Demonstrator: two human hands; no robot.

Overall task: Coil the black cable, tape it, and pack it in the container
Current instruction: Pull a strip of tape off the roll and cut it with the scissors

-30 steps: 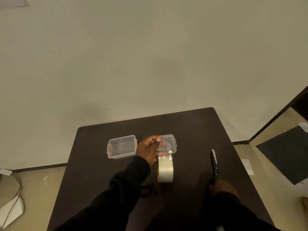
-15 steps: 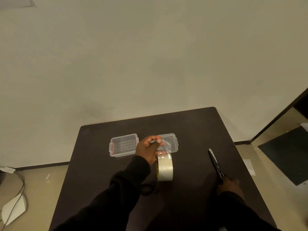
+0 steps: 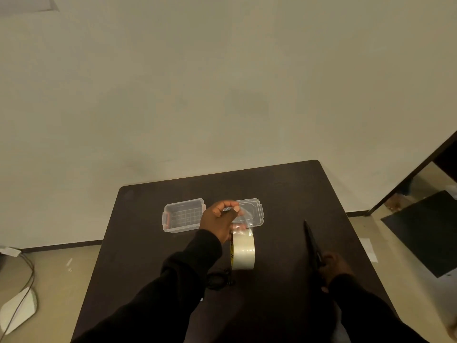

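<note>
A roll of clear tape (image 3: 243,251) stands on edge in the middle of the dark table (image 3: 284,194). My left hand (image 3: 218,220) pinches the loose end of the tape strip (image 3: 243,216) and holds it up above the roll. My right hand (image 3: 333,269) is closed on the handles of black scissors (image 3: 311,241), whose blades point away from me. The coiled black cable (image 3: 217,280) lies on the table just below the roll, partly hidden by my left sleeve. The clear container (image 3: 183,215) sits open at the back left.
The container's clear lid (image 3: 256,211) lies behind the tape roll, partly behind the strip. A wall rises behind the table. On the floor at left lie a white object (image 3: 18,309) and a cord; a dark mat (image 3: 425,229) lies at right.
My right hand has slid the scissors a little toward the right and nearer to me, and their blades now tilt left. My left hand keeps the tape strip raised.
</note>
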